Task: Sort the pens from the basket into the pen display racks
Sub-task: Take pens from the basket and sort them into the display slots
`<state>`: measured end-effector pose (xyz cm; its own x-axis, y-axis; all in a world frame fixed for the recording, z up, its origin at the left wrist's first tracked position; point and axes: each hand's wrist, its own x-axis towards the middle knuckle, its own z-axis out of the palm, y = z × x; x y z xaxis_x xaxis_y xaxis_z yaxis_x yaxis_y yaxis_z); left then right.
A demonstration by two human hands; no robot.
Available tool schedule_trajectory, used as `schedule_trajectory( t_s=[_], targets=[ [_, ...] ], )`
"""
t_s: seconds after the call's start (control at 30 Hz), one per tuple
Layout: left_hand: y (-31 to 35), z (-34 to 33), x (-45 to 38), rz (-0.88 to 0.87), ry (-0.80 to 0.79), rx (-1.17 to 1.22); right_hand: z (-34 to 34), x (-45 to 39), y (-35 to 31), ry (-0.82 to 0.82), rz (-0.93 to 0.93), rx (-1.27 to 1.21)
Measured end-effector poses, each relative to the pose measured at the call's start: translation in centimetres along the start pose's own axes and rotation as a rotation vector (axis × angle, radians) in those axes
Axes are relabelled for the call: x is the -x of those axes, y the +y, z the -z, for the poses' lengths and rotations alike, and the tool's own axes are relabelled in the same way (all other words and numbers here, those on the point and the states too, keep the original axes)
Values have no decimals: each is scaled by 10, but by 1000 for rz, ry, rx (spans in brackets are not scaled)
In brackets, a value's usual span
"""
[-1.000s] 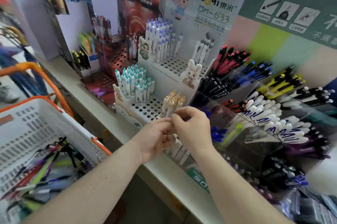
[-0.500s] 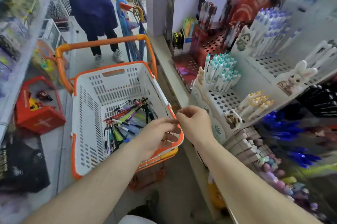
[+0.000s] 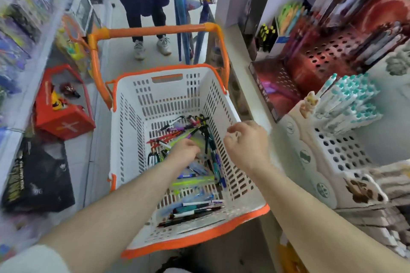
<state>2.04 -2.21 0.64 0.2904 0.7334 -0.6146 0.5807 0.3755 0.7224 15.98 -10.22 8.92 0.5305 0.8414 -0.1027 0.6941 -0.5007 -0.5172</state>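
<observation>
Head view: left hand down among loose mixed-colour plastic pens in white slotted orange-rimmed basket (grasp indiscernible). Right hand above pens, fingers loosely curled, empty. White perforated display rack right of it.

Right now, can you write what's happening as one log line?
step: reach for pens | left hand: down among pens in basket | right hand: above basket, fingers curled, holding nothing | racks: right
</observation>
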Motion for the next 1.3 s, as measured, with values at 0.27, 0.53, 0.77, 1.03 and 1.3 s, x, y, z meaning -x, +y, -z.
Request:
schedule_trajectory(
  t_s=[0.27, 0.53, 0.77, 1.03, 1.3],
  targets=[
    [-20, 15, -127, 81, 37, -923, -48, -50, -5, 41, 18, 335],
    [-36, 35, -192, 52, 60, -942, -78, -53, 1, 116, 13, 288],
    [0, -5, -212, 60, 59, -733, -75, -69, 6, 233, -60, 116],
    [33, -35, -214, 176, -10, -770, -74, -64, 8, 221, -56, 53],
    [46, -49, -213, 54, -117, -608, -65, -63, 5, 210, -145, -64]
  ],
)
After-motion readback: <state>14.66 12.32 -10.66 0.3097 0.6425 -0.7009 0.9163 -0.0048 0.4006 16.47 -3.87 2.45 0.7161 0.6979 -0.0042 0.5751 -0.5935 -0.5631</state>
